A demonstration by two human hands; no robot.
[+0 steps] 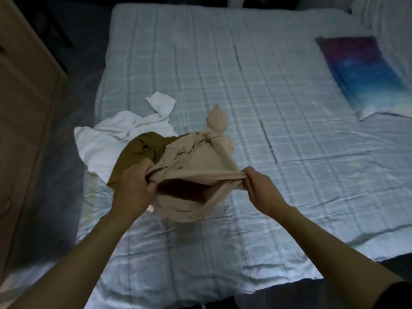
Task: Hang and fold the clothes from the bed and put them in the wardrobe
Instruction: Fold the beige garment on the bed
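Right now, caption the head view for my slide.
Both hands stretch open a beige garment above the bed, olive and white clothes alongside.

A thin line of small dark printing runs along a seam of the checked bed cover (289, 108) near the bed's middle, but its letters are too small and blurred to read.
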